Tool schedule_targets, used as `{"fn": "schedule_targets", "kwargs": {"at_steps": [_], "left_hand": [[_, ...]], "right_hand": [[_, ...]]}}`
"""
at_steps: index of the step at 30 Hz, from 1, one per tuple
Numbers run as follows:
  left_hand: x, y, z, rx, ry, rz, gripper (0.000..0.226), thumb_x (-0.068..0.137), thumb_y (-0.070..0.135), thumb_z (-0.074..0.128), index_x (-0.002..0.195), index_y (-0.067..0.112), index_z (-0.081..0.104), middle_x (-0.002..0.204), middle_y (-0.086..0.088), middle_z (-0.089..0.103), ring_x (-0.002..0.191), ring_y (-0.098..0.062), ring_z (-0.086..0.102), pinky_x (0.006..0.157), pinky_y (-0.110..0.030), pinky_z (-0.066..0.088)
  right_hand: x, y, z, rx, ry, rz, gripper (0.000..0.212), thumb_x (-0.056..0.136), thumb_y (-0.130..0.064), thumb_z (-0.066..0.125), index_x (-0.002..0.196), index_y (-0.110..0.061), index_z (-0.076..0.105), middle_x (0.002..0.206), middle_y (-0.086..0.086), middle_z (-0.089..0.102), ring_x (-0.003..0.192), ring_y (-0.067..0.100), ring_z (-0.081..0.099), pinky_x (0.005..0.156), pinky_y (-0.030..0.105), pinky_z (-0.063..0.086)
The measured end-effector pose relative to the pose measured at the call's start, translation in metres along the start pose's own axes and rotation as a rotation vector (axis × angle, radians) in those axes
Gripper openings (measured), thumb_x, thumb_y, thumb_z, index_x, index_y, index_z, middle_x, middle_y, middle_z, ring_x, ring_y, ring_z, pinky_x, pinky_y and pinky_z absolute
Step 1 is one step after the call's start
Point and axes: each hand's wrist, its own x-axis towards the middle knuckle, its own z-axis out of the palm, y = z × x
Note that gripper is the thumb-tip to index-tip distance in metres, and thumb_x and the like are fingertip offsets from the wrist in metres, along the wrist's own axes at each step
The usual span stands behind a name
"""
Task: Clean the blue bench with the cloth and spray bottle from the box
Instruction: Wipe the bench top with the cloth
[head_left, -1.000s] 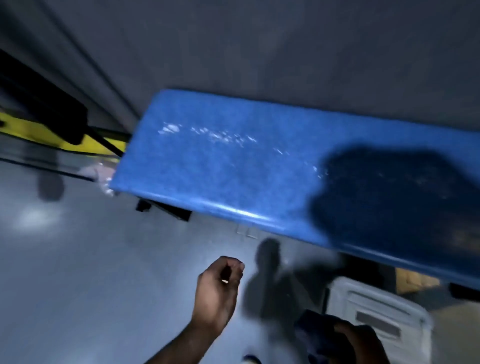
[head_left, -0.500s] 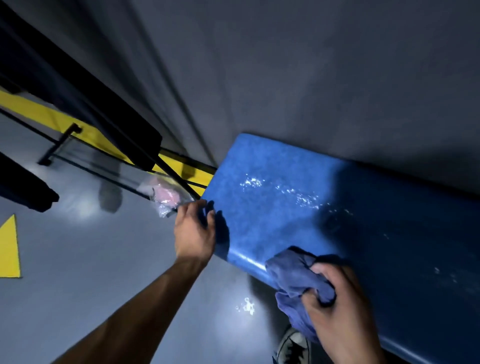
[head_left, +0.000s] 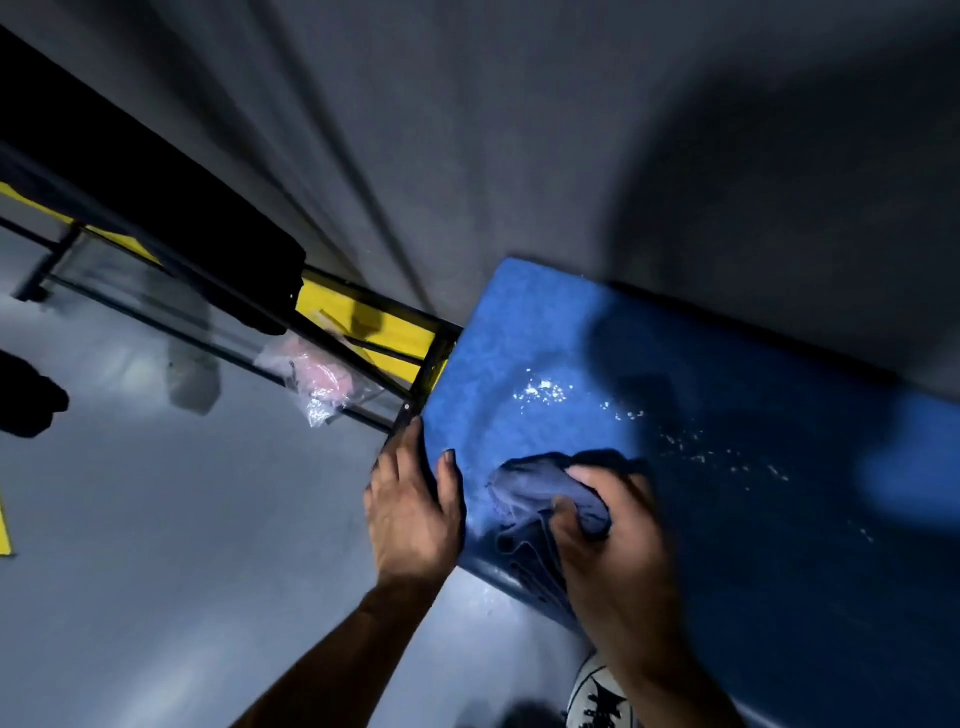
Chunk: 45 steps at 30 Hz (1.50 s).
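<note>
Right hand (head_left: 613, 545) presses cloth (head_left: 535, 488) on bench (head_left: 519, 332)

Dim, wide-angle warp; shadow across bench (head_left: 545, 332); right hand (head_left: 618, 561) motion-blurred.

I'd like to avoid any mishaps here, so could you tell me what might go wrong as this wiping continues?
1. The cloth hangs partly over the bench front edge, so it may slip from the right hand.
2. Spray droplets sit beyond the cloth and could be missed.
3. The left hand braces the bench end; wet, it might slide.
</note>
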Motion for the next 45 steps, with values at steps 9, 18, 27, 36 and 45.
{"fn": "schedule_targets", "kwargs": {"at_steps": [9,18,27,36,45], "left_hand": [[0.013,-0.007,-0.015,-0.223,-0.153,0.019,0.047,0.098,0.051,0.044,0.136,0.024,0.055,0.126,-0.005,0.064,0.122,-0.034,0.059,0.098,-0.054,0.051],[0.045,-0.019,-0.027,-0.455,-0.186,0.003,0.015,0.104,0.025,0.054,0.112,0.035,0.063,0.112,0.007,0.066,0.112,-0.018,0.064,0.098,-0.045,0.055],[0.068,-0.007,-0.015,-0.450,-0.228,0.111,0.051,0.110,0.030,0.039,0.114,0.080,0.044,0.107,0.064,0.051,0.104,0.039,0.047,0.080,0.011,0.034],[0.070,-0.019,-0.002,-0.426,-0.232,0.105,0.043,0.102,0.041,0.037,0.142,0.044,0.050,0.107,0.063,0.047,0.105,0.044,0.039,0.087,0.013,0.029],[0.068,-0.013,-0.012,-0.373,-0.239,0.088,0.039,0.100,0.052,0.033,0.119,0.086,0.038,0.108,0.065,0.044,0.106,0.035,0.045,0.089,0.006,0.032]], "right_hand": [[-0.017,-0.026,0.025,-0.476,0.028,-0.192,0.055,0.085,-0.052,0.057,0.124,-0.016,0.073,0.140,0.017,0.062,0.116,0.040,0.067,0.095,0.047,0.054],[-0.029,-0.023,0.063,-0.582,0.011,-0.268,0.044,0.090,-0.053,0.057,0.122,-0.027,0.072,0.128,0.007,0.067,0.115,0.031,0.062,0.097,0.047,0.047],[-0.019,0.004,0.102,-0.739,-0.042,-0.467,0.064,0.088,-0.055,0.060,0.146,-0.028,0.054,0.157,0.007,0.049,0.149,0.039,0.036,0.113,0.071,0.029],[0.087,-0.028,0.095,-0.845,-0.137,-0.456,0.065,0.090,-0.045,0.053,0.152,-0.033,0.041,0.164,0.006,0.034,0.153,0.039,0.027,0.116,0.074,0.013],[0.187,-0.062,0.085,-1.002,-0.030,-0.214,0.077,0.093,-0.056,0.041,0.157,-0.016,0.024,0.157,0.014,0.034,0.137,0.039,0.038,0.109,0.063,0.030]]}}
